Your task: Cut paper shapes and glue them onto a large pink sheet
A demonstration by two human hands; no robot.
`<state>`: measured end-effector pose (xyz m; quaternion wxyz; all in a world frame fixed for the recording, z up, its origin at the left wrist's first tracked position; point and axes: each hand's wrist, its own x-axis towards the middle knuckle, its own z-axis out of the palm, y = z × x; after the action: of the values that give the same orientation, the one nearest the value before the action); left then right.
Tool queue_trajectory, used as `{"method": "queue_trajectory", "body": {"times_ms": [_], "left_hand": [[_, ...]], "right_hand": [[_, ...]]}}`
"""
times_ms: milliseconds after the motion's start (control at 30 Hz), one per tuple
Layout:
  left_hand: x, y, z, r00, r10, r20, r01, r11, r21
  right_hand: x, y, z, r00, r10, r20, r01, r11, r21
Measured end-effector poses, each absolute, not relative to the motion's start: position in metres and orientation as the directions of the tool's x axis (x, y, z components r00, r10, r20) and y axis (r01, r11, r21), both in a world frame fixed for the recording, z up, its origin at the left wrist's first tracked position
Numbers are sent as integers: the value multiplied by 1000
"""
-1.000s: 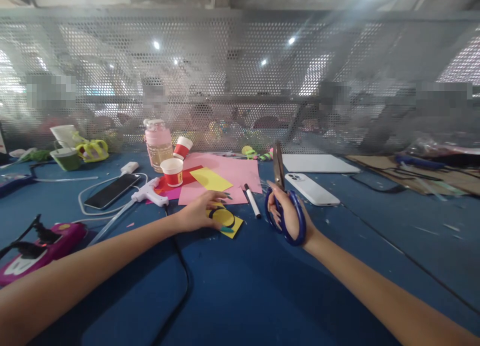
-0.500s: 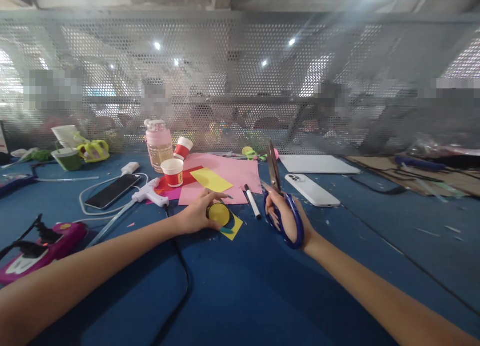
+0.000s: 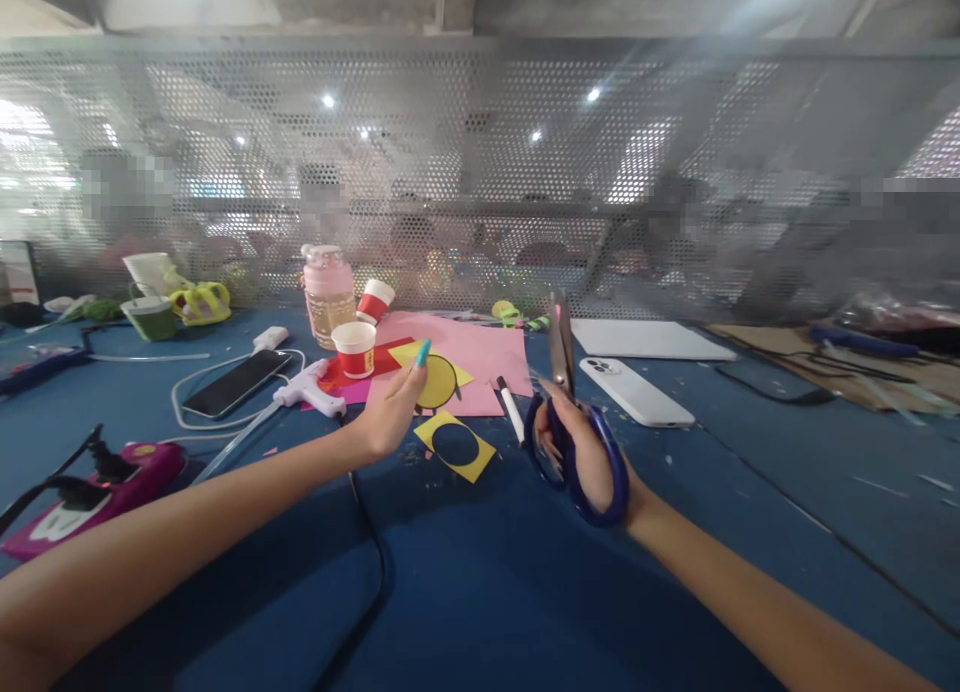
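My left hand (image 3: 390, 412) pinches a round yellow paper disc (image 3: 436, 384) by its left edge, thumb with a teal nail pointing up. The disc is raised in front of the pink paper sheet (image 3: 480, 347). Below it on the blue table lies a square yellow paper offcut (image 3: 480, 465) with a round hole in its middle. My right hand (image 3: 589, 454) is closed around the blue handles of a pair of scissors (image 3: 561, 357), whose blades point up and away. Just left of the scissors lies a marker (image 3: 511, 410) with a black cap.
Left of the papers are a white glue gun (image 3: 311, 387), two paper cups (image 3: 354, 350), a pink-lidded bottle (image 3: 328, 297), a black phone (image 3: 236, 382) and a magenta power strip (image 3: 150, 472). A white phone (image 3: 637, 392) lies right; a perforated screen (image 3: 480, 172) stands behind.
My left hand has lifted the yellow disc up and away from the offcut, which stays on the table. My right hand keeps holding the scissors. The whole view has shifted slightly.
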<state>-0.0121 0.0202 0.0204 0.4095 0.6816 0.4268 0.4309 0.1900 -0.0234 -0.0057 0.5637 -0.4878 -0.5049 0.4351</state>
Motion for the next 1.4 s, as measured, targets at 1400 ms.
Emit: {"method": "queue_trajectory", "body": {"times_ms": [1400], "left_hand": [[7,-27,48,397,823,406,-125,-390,912]], "right_hand": [[169,-68,2,-297,891,343,201,410,-890]]}}
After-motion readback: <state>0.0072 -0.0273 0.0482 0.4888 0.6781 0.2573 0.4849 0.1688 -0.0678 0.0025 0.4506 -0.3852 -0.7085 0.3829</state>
